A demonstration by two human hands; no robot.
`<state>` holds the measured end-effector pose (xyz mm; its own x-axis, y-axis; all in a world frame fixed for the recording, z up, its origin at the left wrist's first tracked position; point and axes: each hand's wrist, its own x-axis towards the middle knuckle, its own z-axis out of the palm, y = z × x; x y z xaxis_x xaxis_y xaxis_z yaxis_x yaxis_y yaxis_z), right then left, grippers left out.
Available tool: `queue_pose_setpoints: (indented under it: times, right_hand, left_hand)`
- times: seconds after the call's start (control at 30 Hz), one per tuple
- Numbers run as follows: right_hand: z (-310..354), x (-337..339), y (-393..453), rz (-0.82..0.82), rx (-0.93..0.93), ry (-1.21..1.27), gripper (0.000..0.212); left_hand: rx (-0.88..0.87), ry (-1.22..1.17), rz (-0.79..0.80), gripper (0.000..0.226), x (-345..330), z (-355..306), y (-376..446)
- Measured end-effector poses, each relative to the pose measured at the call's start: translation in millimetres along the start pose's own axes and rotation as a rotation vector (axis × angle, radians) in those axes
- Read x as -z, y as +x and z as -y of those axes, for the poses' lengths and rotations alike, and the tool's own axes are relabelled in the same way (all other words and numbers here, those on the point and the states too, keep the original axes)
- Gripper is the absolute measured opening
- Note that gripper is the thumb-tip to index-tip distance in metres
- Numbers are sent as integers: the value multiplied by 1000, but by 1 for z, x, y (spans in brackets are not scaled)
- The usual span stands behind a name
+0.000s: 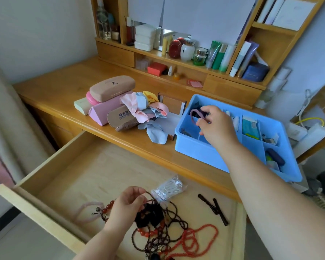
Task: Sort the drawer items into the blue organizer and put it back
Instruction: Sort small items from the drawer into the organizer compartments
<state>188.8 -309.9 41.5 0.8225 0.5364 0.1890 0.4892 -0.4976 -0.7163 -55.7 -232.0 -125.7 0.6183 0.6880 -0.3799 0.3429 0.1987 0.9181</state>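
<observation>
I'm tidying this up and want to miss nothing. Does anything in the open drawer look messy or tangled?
Yes. The dark brown, red and orange bead strings lie knotted in one heap with a black fabric scrunchie at the front of the pale wooden drawer; the left hand pinches one strand.

We read only a round blue logo with blurred Chinese characters, apparently "依视", over smaller illegible lines on the tan glasses case (pixel 120 117), plus a small dark figure mark on the brown case (pixel 112 87).
</observation>
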Motion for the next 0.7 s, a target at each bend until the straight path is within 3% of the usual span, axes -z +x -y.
queue_pose_setpoints:
  times: [0.07,0.13,0.23,0.3,0.4,0.53,0.63,0.7]
  right_hand:
    - [-4,-11,5,164,-53,-103,38]
    - [-7,-12,4,219,-44,-106,35]
    - [-8,4,-14,24,73,57,15]
    - [-16,17,-38,-78,173,116,15]
    - [-45,21,-88,-29,247,94,15]
    - [-106,-7,-140,266,19,-208,10]
    - [-150,-33,-148,517,-221,-621,37]
    - [-161,-43,-143,546,-289,-819,48]
  left_hand:
    - [4,22,-1,18,0,3,2]
    - [10,41,-5,19,0,5,3]
    - [16,73,-13,20,2,4,5]
    - [11,114,-20,20,2,5,5]
    - [-18,200,-19,19,-1,5,4]
    - [-50,293,0,19,-5,5,2]
    - [-65,338,5,21,-7,5,2]
    - [-73,365,13,22,-6,7,3]
